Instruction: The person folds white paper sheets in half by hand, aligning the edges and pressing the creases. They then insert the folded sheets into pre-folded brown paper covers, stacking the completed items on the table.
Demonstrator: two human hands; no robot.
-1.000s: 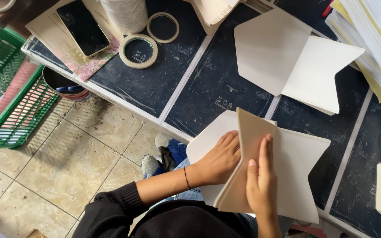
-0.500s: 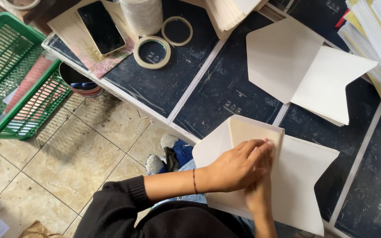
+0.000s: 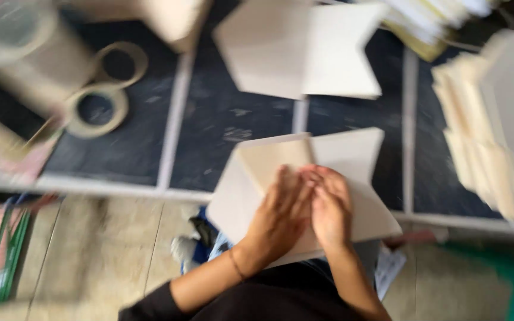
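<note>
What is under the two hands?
Under the left hand and right hand lies a cream paper sheet with a folded flap, on the dark table. The part under the palms is hidden.

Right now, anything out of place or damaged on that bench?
Nothing clearly damaged, though the frame is blurred. Both hands, left hand and right hand, press flat on a folded cream sheet that overhangs the table edge. Tape rings lie flat.

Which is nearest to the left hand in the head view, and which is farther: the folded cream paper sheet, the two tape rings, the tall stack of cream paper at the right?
From the left hand:
1. Folded cream paper sheet, directly under it.
2. Tape rings, far left on the dark table.
3. Tall stack of cream paper, far right.
Items 2 and 3 are nearly equal; blur prevents firm ranking.
</note>
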